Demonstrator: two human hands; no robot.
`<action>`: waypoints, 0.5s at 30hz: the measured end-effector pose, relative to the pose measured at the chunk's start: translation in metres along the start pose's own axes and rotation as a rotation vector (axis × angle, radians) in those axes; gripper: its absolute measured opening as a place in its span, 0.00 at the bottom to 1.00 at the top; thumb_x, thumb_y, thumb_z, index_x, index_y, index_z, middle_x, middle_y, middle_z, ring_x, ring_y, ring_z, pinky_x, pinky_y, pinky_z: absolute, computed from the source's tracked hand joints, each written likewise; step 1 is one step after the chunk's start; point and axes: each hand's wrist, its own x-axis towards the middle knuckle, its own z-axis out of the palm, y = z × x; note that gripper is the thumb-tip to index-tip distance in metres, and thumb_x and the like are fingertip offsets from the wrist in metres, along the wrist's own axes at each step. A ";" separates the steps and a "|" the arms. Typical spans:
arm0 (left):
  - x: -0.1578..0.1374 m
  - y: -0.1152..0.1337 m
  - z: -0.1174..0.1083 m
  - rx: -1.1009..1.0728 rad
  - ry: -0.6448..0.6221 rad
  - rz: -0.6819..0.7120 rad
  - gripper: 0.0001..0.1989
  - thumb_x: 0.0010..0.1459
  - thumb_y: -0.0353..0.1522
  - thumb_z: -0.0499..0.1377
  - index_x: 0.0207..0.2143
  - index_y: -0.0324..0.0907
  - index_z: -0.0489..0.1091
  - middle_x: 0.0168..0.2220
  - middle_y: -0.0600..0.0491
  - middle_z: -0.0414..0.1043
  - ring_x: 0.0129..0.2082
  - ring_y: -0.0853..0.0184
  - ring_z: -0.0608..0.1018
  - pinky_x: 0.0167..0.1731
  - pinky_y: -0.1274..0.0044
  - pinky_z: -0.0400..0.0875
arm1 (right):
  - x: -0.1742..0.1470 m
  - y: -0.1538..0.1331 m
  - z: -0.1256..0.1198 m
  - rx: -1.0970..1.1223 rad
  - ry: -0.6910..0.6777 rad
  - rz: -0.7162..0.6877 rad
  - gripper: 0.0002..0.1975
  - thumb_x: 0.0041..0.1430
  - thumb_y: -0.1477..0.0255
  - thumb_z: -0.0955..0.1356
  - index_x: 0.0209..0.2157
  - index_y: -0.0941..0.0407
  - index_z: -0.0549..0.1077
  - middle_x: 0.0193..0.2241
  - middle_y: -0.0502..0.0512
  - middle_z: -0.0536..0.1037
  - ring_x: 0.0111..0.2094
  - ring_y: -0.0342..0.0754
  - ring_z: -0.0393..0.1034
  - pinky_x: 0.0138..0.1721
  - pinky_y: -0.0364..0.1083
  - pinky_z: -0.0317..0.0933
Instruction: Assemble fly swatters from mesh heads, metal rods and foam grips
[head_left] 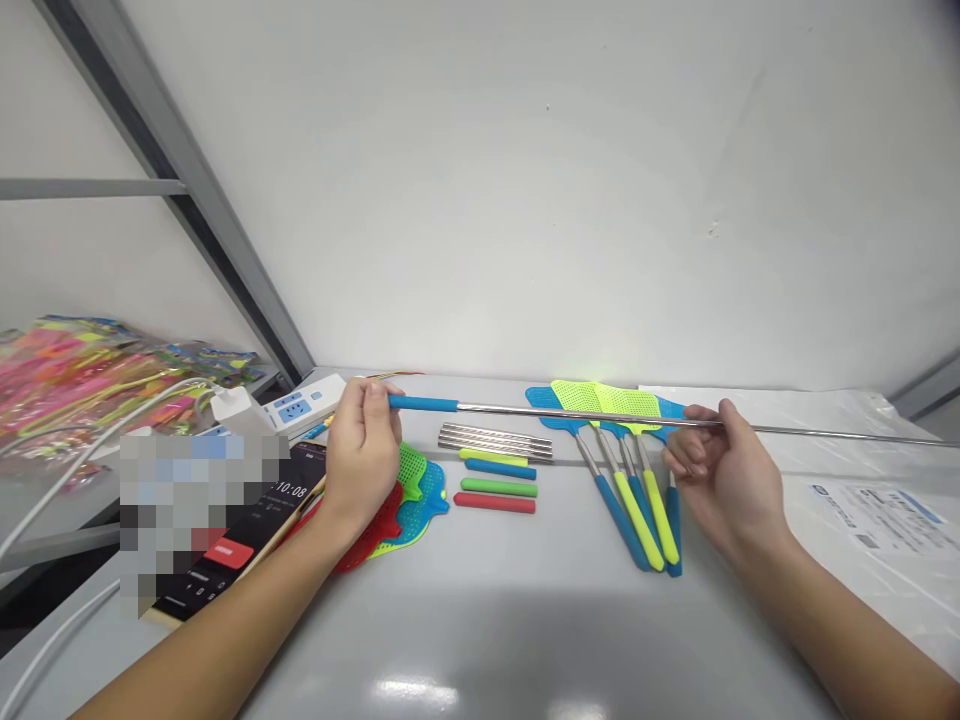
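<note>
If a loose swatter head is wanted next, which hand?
Left, probably. The left hand is nearer the loose swatter heads; the right hand is farther off, near the swatters with handles. Left would have to release the blue handle first.

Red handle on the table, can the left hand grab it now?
Probably, yes: the red handle lies nearby with nothing on top, but the left hand holds a blue handle and might need to let go.

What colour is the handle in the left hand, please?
Blue; the handle in the left hand shows clearly in the head view.
</note>
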 end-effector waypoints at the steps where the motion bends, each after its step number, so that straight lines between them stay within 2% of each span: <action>1: 0.003 -0.001 0.001 -0.062 0.028 -0.041 0.09 0.64 0.38 0.52 0.33 0.44 0.64 0.17 0.62 0.53 0.15 0.73 0.58 0.15 0.80 0.54 | 0.001 0.000 -0.001 0.011 0.004 0.019 0.14 0.63 0.61 0.63 0.29 0.56 0.71 0.13 0.44 0.56 0.16 0.39 0.46 0.18 0.40 0.49; 4: 0.010 -0.001 0.003 -0.181 0.111 -0.146 0.06 0.63 0.37 0.52 0.33 0.46 0.61 0.16 0.64 0.48 0.13 0.74 0.56 0.13 0.82 0.54 | 0.004 0.001 -0.002 0.035 0.026 0.044 0.14 0.63 0.63 0.63 0.28 0.56 0.71 0.13 0.44 0.55 0.16 0.39 0.45 0.17 0.40 0.48; 7: 0.011 0.002 0.004 -0.351 0.200 -0.251 0.06 0.62 0.36 0.53 0.32 0.44 0.61 0.18 0.64 0.49 0.13 0.76 0.55 0.14 0.82 0.54 | 0.005 0.003 -0.003 0.035 0.040 0.039 0.14 0.64 0.64 0.61 0.28 0.56 0.70 0.13 0.44 0.55 0.16 0.39 0.45 0.17 0.40 0.48; 11: 0.008 0.003 0.005 -0.470 0.214 -0.290 0.09 0.62 0.36 0.52 0.30 0.42 0.62 0.19 0.63 0.51 0.13 0.77 0.56 0.14 0.82 0.54 | 0.006 0.007 -0.003 0.010 0.018 0.048 0.14 0.64 0.65 0.61 0.27 0.56 0.70 0.13 0.44 0.56 0.16 0.39 0.46 0.18 0.40 0.49; 15: 0.000 0.001 0.010 -0.467 0.268 -0.277 0.11 0.63 0.38 0.51 0.29 0.44 0.60 0.16 0.64 0.48 0.12 0.76 0.53 0.13 0.82 0.53 | 0.001 0.008 -0.001 -0.023 -0.022 0.067 0.15 0.64 0.64 0.60 0.28 0.56 0.70 0.14 0.46 0.60 0.17 0.40 0.49 0.20 0.41 0.52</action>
